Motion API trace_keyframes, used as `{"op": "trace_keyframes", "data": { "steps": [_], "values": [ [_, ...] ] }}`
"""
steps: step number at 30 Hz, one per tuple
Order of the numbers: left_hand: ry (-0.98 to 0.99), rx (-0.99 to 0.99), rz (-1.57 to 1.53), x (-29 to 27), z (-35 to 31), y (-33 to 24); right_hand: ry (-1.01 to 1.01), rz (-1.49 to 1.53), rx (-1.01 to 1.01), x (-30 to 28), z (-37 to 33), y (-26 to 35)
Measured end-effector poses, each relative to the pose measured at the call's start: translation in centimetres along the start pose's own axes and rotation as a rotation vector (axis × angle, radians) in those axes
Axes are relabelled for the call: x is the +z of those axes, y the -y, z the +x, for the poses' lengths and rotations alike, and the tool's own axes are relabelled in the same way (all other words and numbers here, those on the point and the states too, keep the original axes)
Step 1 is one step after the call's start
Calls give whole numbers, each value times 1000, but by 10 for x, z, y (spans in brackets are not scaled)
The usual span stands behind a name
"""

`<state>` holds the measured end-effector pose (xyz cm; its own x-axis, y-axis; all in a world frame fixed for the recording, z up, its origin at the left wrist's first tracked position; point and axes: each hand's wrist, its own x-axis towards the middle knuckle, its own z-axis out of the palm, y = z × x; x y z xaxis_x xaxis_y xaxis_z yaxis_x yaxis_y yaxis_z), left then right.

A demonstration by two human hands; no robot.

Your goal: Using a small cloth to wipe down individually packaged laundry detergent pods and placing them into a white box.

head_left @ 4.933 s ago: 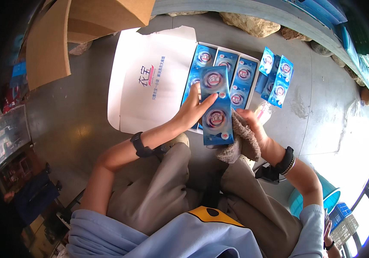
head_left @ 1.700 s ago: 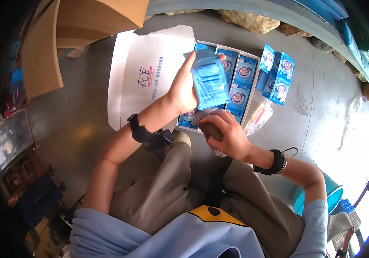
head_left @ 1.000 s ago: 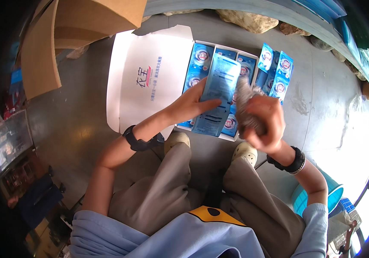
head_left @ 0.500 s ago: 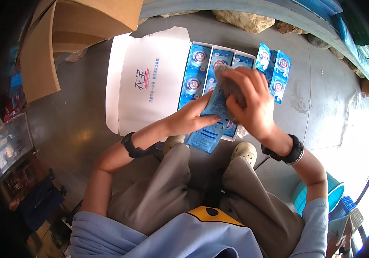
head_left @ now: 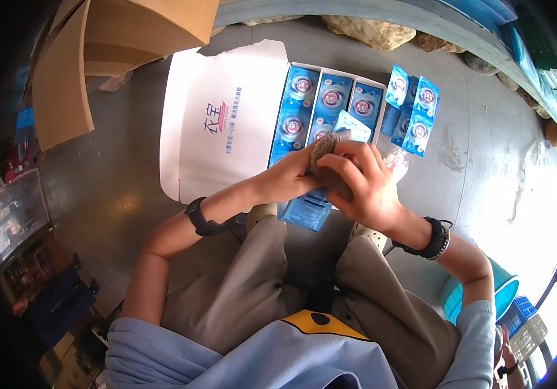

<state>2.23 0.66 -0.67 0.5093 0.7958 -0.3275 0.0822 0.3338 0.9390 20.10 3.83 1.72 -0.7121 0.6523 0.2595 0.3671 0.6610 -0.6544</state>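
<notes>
My left hand (head_left: 286,178) is closed on a strip of blue sachets (head_left: 305,212), whose lower end hangs toward my knees and whose pale upper end (head_left: 351,126) pokes out beyond my hands. In my right hand (head_left: 370,185) is a wad of grey fuzzy cloth (head_left: 324,152), pressed against the strip; my fingers hide where they meet. Beneath both hands stands an open white carton (head_left: 191,146), its lid folded out to the left. Rows of blue sachets (head_left: 301,87) fill its compartments. Right of it lie more sachet strips (head_left: 423,111) on the floor.
A large brown cardboard box (head_left: 142,39) stands open at the far left. Stones (head_left: 369,31) line the far edge of the grey floor (head_left: 479,188). A teal tub (head_left: 507,285) and a blue basket (head_left: 518,312) are at my right, near another person's arm (head_left: 508,355).
My right hand with the cloth has moved down and left along the strip, toward my left hand. The strip's upper end and more of the carton's right compartment now show.
</notes>
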Motion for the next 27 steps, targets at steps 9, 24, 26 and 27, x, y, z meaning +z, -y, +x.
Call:
{"op": "trace_keyframes", "data": {
  "steps": [9, 24, 26, 27],
  "values": [
    [-108, 26, -240, -1, -2, -4, -142, 295, 477, -16, 13, -53],
    [-445, 121, -362, -9, 16, -12, 231, 760, 521, 8, 2, -27],
    [-578, 203, -278, -5, 17, -9, 72, 255, 393, 7, 10, -25],
    [-596, 229, -179, -6, 16, -7, 73, 257, 393, 6, 14, -22]
  ]
}}
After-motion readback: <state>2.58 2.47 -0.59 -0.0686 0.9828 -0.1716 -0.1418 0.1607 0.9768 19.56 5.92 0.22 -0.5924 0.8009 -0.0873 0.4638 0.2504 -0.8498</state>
